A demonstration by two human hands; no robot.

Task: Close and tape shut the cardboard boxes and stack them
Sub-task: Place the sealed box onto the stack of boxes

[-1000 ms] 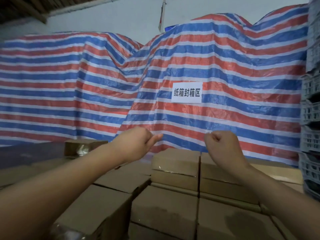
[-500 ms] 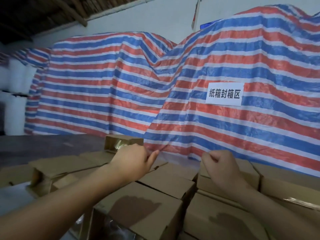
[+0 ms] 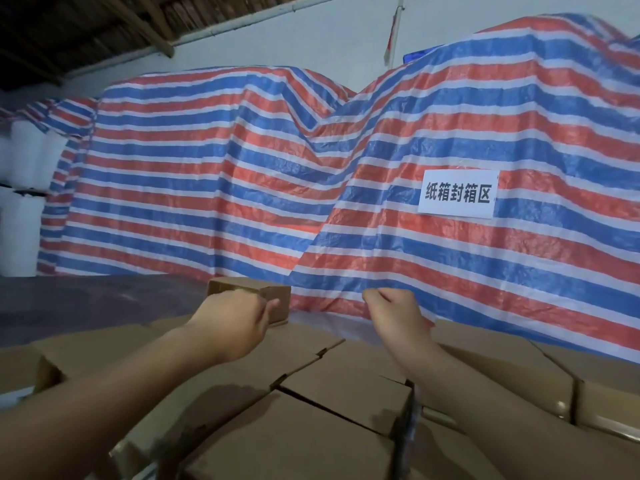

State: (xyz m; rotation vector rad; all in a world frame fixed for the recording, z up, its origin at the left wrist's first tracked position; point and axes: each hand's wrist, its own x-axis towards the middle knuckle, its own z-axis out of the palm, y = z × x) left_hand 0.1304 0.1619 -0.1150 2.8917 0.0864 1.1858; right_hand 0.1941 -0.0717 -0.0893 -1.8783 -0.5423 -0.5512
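Note:
Several closed brown cardboard boxes [image 3: 311,441] lie packed side by side below me, filling the lower part of the head view. One small box [image 3: 277,299] stands alone on top at the back. My left hand [image 3: 232,320] hovers just in front of that small box, fingers curled into a fist with the thumb pointing forward, holding nothing. My right hand [image 3: 394,313] is also a loose fist over the boxes, a little to the right, and it holds nothing either. Glossy tape shows on a box at the right edge [image 3: 561,407].
A red, white and blue striped tarpaulin [image 3: 242,188] covers tall piles right behind the boxes, with a white paper sign [image 3: 457,194] fixed on it. Dark floor [image 3: 86,306] lies at the left, white sacks [image 3: 20,216] beyond it.
The view has swung to the left and slightly down, so the tarpaulin and sign slid right. Both hands stayed curled and sank a little lower over the boxes.

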